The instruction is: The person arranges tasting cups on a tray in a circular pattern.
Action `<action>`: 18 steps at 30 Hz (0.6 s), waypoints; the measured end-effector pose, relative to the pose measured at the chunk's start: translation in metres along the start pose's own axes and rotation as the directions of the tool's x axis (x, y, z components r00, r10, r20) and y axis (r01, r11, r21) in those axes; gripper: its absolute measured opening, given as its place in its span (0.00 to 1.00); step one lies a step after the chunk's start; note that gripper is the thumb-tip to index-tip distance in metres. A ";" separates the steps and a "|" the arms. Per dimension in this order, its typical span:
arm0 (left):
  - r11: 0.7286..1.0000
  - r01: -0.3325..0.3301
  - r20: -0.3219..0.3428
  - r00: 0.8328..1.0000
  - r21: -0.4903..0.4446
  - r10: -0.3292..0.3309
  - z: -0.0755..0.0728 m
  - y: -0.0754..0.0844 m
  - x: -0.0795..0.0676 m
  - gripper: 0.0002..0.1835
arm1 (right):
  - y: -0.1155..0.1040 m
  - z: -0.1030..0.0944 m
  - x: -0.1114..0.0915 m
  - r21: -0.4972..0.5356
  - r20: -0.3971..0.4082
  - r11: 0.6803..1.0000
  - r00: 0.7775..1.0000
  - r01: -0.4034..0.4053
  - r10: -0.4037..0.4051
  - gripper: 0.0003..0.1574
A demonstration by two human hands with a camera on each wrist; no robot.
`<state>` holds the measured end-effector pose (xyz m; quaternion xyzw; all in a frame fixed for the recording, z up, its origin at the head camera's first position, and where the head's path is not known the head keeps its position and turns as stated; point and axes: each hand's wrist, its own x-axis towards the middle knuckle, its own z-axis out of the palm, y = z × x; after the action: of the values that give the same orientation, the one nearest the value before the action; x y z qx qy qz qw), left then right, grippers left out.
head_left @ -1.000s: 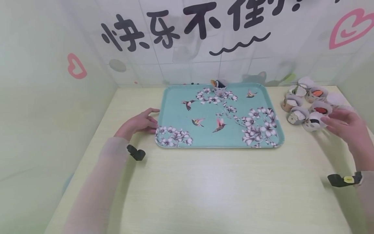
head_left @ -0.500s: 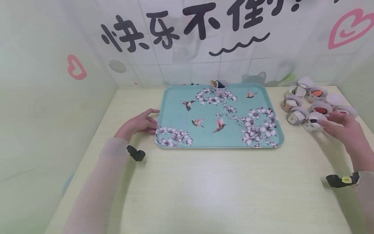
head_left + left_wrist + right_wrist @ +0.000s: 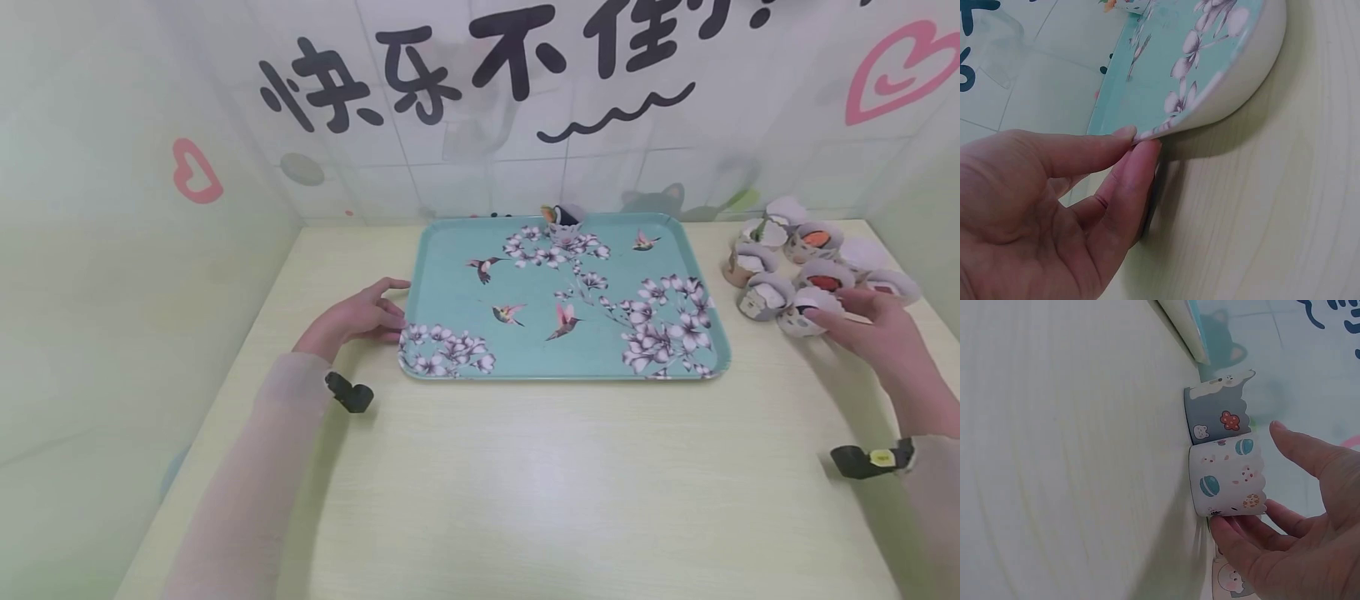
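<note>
Wrist views, left fingers (image 3: 1129,181) pinching tray (image 3: 1244,84), right fingers (image 3: 1235,540) parted around white cup (image 3: 1225,475), contact unclear.

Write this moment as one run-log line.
left hand: pinches tray edge; right hand: at white cup, not gripping; tray: one filled cup, far edge

A tray (image 3: 540,354) lies on a table (image 3: 555,475), a cup (image 3: 564,230) apparently inside its rear rim, more cups (image 3: 808,252) clustered right.

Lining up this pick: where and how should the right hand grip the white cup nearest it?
Probably by the side wall, from the front right: the white cup stands upright, the right hand is on that side, and the grey cup crowds its left.
</note>
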<state>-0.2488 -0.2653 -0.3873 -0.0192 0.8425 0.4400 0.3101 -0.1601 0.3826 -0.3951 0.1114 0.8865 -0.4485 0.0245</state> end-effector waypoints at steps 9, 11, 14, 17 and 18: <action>1.000 0.005 -0.005 1.000 0.015 -0.004 0.000 0.001 -0.001 0.41 | 0.004 0.001 0.004 -0.056 -0.016 0.998 1.000 0.008 -0.008 0.38; 1.000 0.008 -0.006 1.000 0.018 -0.008 0.000 0.002 -0.002 0.41 | 0.003 0.002 0.005 -0.082 -0.004 0.997 1.000 -0.001 0.001 0.46; 1.000 0.006 -0.005 1.000 0.016 -0.006 0.000 0.003 -0.002 0.41 | 0.002 0.002 0.006 -0.101 0.015 0.995 1.000 0.002 -0.001 0.53; 1.000 -0.002 0.001 1.000 0.005 0.002 0.001 0.003 -0.003 0.41 | 0.002 0.003 0.006 -0.103 0.016 0.994 0.999 0.035 -0.033 0.51; 1.000 -0.003 0.003 1.000 -0.002 0.003 0.001 0.003 -0.004 0.41 | 0.002 0.003 0.006 -0.106 0.017 0.993 0.999 0.046 -0.044 0.50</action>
<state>-0.2459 -0.2640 -0.3836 -0.0174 0.8417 0.4413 0.3106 -0.1653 0.3822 -0.3990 0.0865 0.9113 -0.4017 0.0269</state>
